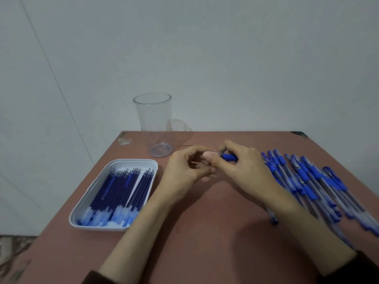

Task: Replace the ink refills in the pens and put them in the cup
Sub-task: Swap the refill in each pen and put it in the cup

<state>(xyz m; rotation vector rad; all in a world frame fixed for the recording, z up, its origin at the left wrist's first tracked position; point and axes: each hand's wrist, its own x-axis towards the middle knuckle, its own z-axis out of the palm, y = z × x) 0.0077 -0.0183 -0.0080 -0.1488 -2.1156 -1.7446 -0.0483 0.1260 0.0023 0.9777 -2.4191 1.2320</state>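
Observation:
A clear plastic cup (156,124) stands upright at the table's far side, with nothing in it. Both hands meet over the table's middle on one blue pen (229,157). My right hand (244,167) grips the pen by its blue grip section. My left hand (185,168) has its fingers curled round the pen's tip end, which is mostly hidden. A white tray (86,210) at the left holds several blue refills (119,189). A pile of several blue pens (311,181) lies at the right, partly behind my right forearm.
The brown table (205,232) meets a pale wall at its far edge. Its left edge drops to a patterned floor (12,249). Bare tabletop lies between the tray and the pen pile, under my forearms.

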